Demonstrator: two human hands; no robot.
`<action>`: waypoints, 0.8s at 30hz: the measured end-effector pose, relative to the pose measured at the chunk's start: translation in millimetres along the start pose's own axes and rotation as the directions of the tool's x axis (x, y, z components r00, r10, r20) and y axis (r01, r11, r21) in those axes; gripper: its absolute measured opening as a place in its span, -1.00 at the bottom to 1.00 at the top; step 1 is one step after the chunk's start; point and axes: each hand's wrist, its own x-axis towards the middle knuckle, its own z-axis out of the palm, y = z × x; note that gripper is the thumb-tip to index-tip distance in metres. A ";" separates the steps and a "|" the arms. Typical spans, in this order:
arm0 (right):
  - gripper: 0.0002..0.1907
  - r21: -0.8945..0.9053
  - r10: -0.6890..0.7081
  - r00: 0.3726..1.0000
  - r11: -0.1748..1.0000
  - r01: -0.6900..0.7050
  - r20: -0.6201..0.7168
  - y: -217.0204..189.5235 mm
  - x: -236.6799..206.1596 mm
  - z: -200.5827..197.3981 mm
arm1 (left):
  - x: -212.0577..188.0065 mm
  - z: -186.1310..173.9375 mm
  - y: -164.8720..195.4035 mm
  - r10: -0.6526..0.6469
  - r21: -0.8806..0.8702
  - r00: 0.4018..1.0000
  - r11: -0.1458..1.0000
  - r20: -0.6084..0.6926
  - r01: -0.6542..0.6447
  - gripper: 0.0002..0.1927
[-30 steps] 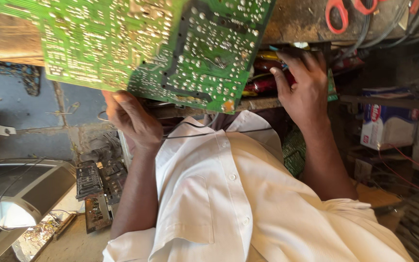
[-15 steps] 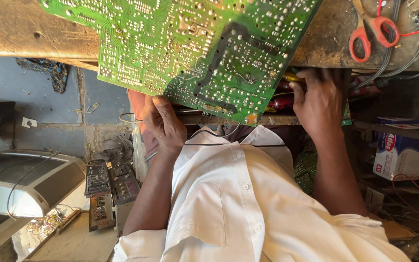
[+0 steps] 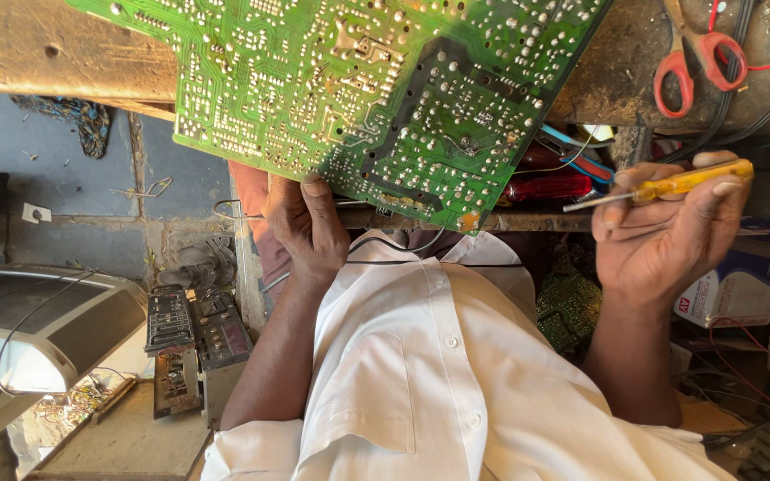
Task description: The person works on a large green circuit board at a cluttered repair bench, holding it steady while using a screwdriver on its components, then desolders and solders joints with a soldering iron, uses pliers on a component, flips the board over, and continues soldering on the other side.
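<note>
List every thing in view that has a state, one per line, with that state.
Green circuit board: solder side up, tilted, lower edge gripped.
Left hand: shut on the board's edge, thumb on top.
Right hand: shut around a tool.
Yellow-handled screwdriver: held, tip pointing toward the board, not touching it.
Red-handled scissors: lying on the bench, unheld; blades out of view.
Red-handled screwdriver: lying idle under the board.

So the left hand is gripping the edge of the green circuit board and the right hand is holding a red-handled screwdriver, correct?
Not quite. The head view shows the right hand holding a yellow-handled screwdriver, not a red-handled one; a red-handled tool lies untouched on the bench behind it. The rest is right: the left hand grips the edge of the green circuit board.
</note>
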 end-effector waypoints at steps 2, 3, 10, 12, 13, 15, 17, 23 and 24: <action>-0.86 0.026 0.053 0.998 0.998 -0.052 -0.031 4.2 -3.3 0.5 | 0.0 -0.2 -0.8 0.004 0.018 1.000 1.000 -0.002 -0.004 -0.63; -0.86 0.018 0.072 0.997 0.997 -0.072 -0.039 7.1 -5.1 1.5 | -0.4 -0.4 -1.2 -0.034 0.017 0.999 0.999 -0.008 0.034 -0.63; -0.76 -0.341 -0.215 0.964 0.904 0.257 0.157 35.9 -18.0 32.4 | -0.4 -0.7 -1.5 -0.076 -0.017 0.997 0.997 0.006 0.076 -0.64; -0.72 -0.418 -0.290 0.936 0.839 0.348 0.198 35.5 -16.8 41.0 | 1.3 -0.3 0.2 -0.050 -0.005 0.999 0.999 0.008 0.050 -0.65; -0.71 -0.425 -0.311 0.929 0.826 0.370 0.203 34.1 -16.7 44.5 | 2.0 -0.3 1.4 -0.020 0.014 1.000 1.000 0.012 0.019 -0.65; -0.71 -0.428 -0.348 0.915 0.808 0.404 0.206 31.1 -15.7 49.8 | 3.1 -0.2 3.5 -0.011 0.022 1.000 1.000 0.012 0.011 -0.65; -0.72 -0.418 -0.381 0.901 0.798 0.434 0.209 29.5 -14.7 53.0 | 3.6 -0.1 4.8 -0.053 -0.004 0.999 0.999 0.005 0.053 -0.64; -0.67 -0.510 -0.361 0.884 0.723 0.467 0.298 35.6 -16.9 58.6 | 3.4 -1.0 3.8 -0.008 0.076 1.000 0.997 0.011 0.007 -0.66; -0.67 -0.518 -0.355 0.878 0.711 0.476 0.321 36.5 -17.0 58.7 | 3.5 -1.1 3.4 -0.023 0.075 1.000 0.997 0.009 0.023 -0.66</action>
